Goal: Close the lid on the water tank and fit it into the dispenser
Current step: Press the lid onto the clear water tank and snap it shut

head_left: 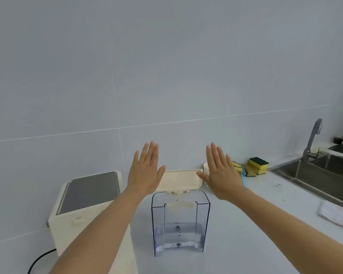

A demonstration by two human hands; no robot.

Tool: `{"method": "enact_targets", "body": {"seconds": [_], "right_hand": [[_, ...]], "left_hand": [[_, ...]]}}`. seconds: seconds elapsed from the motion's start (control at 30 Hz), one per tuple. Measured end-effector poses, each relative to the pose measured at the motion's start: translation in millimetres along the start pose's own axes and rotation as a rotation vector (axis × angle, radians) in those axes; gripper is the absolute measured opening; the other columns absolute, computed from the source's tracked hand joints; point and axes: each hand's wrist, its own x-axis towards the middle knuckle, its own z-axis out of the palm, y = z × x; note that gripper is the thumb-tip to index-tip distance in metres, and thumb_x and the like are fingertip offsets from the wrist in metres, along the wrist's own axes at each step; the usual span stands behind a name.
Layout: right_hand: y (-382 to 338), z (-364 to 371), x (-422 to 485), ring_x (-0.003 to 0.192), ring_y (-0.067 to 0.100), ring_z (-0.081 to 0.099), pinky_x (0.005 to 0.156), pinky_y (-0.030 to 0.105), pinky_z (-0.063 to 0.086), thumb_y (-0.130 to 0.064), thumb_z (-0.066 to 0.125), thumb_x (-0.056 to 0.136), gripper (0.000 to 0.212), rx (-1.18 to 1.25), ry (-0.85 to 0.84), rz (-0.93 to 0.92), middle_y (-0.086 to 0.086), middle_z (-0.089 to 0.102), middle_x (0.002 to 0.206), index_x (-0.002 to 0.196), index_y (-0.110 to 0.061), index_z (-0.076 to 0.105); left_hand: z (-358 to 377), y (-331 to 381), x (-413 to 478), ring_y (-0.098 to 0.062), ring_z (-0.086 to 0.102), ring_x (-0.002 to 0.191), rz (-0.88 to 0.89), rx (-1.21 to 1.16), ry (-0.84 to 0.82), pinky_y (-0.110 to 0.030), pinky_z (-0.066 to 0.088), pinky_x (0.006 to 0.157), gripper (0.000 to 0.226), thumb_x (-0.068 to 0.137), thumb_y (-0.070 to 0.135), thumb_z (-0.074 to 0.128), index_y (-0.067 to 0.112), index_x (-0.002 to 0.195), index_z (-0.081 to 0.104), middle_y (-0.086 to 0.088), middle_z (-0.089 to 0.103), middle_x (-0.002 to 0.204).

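Observation:
A clear plastic water tank stands upright on the white counter in the middle of the view. Its cream lid is hinged at the back rim and stands flipped up and open. The cream dispenser with a dark grey top panel sits to the tank's left, partly behind my left forearm. My left hand and my right hand are raised flat above the tank, fingers spread, palms away from me, on either side of the lid. Neither hand touches anything.
A steel sink with a grey tap lies at the right. Yellow-green sponges and a white cup sit behind my right hand. A folded white cloth lies by the sink. A black cable runs from the dispenser.

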Motion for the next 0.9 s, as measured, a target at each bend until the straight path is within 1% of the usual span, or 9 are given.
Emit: {"method": "enact_targets", "body": {"seconds": [0.13, 0.3, 0.4, 0.5, 0.57, 0.63, 0.67, 0.77, 0.9], "right_hand": [[-3.1, 11.1, 2.5, 0.142, 0.023, -0.020, 0.117, 0.037, -0.007, -0.066, -0.018, 0.059, 0.086, 0.090, -0.072, 0.032, 0.002, -0.035, 0.144, 0.126, -0.016, -0.035], [-1.7, 32.6, 19.0, 0.144, 0.024, -0.013, 0.120, 0.043, 0.003, -0.052, 0.017, 0.092, 0.076, 0.208, -0.187, 0.082, 0.011, -0.018, 0.156, 0.141, -0.009, -0.021], [-0.2, 45.0, 31.8, 0.145, 0.027, -0.011, 0.119, 0.046, 0.008, -0.048, 0.024, 0.094, 0.076, 0.342, -0.252, 0.109, 0.014, -0.015, 0.156, 0.142, -0.007, -0.019], [1.5, 57.7, 46.4, 0.144, 0.031, -0.008, 0.117, 0.047, 0.014, -0.044, 0.026, 0.094, 0.072, 0.446, -0.314, 0.175, 0.020, -0.013, 0.155, 0.144, -0.009, -0.013], [3.8, 65.1, 56.2, 0.143, 0.035, 0.008, 0.112, 0.044, 0.023, -0.044, 0.027, 0.094, 0.072, 0.525, -0.346, 0.243, 0.023, 0.000, 0.155, 0.145, -0.007, -0.008], [6.1, 70.8, 65.6, 0.131, 0.039, 0.034, 0.095, 0.039, 0.032, -0.046, 0.029, 0.093, 0.073, 0.634, -0.342, 0.316, 0.030, 0.025, 0.146, 0.143, -0.003, -0.001], [6.9, 73.2, 69.9, 0.127, 0.040, 0.040, 0.092, 0.039, 0.033, -0.046, 0.030, 0.093, 0.073, 0.675, -0.340, 0.342, 0.032, 0.033, 0.142, 0.142, -0.001, -0.001], [7.7, 78.7, 80.3, 0.125, 0.039, 0.042, 0.099, 0.040, 0.033, -0.046, 0.029, 0.094, 0.075, 0.744, -0.339, 0.413, 0.031, 0.041, 0.137, 0.143, -0.001, -0.004], [5.7, 82.1, 88.8, 0.125, 0.037, 0.040, 0.100, 0.040, 0.033, -0.046, 0.031, 0.094, 0.069, 0.818, -0.307, 0.492, 0.026, 0.042, 0.137, 0.139, 0.005, 0.017]], "left_hand": [[11.1, -2.1, 2.7, -0.020, -0.013, 0.145, -0.053, 0.012, -0.091, -0.040, -0.005, 0.119, 0.063, 0.096, 0.043, 0.016, 0.014, 0.144, -0.014, -0.005, -0.012, 0.158], [26.5, -6.0, 11.9, -0.024, -0.002, 0.146, -0.143, 0.050, -0.254, -0.047, -0.001, 0.118, 0.057, 0.097, 0.041, 0.014, 0.015, 0.147, 0.006, -0.004, 0.007, 0.159], [36.7, -8.0, 17.6, -0.028, 0.022, 0.140, -0.218, 0.014, -0.327, -0.050, 0.009, 0.116, 0.053, 0.097, 0.040, 0.016, 0.012, 0.141, 0.026, -0.008, 0.035, 0.149], [45.9, -8.1, 25.8, -0.031, 0.052, 0.111, -0.314, -0.110, -0.353, -0.043, 0.034, 0.098, 0.052, 0.096, 0.041, 0.018, 0.004, 0.119, 0.046, -0.015, 0.061, 0.116], [52.1, -8.3, 31.6, -0.033, 0.055, 0.103, -0.386, -0.180, -0.362, -0.038, 0.040, 0.083, 0.053, 0.096, 0.043, 0.019, 0.002, 0.116, 0.047, -0.017, 0.062, 0.109], [59.0, -10.4, 37.3, -0.035, 0.055, 0.103, -0.445, -0.200, -0.372, -0.037, 0.041, 0.082, 0.055, 0.095, 0.044, 0.019, 0.002, 0.116, 0.047, -0.019, 0.060, 0.111], [62.4, -11.6, 39.4, -0.035, 0.055, 0.103, -0.464, -0.199, -0.372, -0.037, 0.042, 0.082, 0.055, 0.095, 0.044, 0.019, 0.001, 0.115, 0.048, -0.019, 0.060, 0.112], [69.4, -15.4, 43.1, -0.035, 0.056, 0.103, -0.504, -0.198, -0.377, -0.034, 0.040, 0.078, 0.057, 0.096, 0.044, 0.020, 0.000, 0.111, 0.051, -0.019, 0.060, 0.113], [75.1, -19.5, 46.2, -0.035, 0.055, 0.105, -0.520, -0.206, -0.414, -0.036, 0.043, 0.085, 0.061, 0.096, 0.046, 0.017, -0.002, 0.105, 0.055, -0.020, 0.061, 0.113]]}}
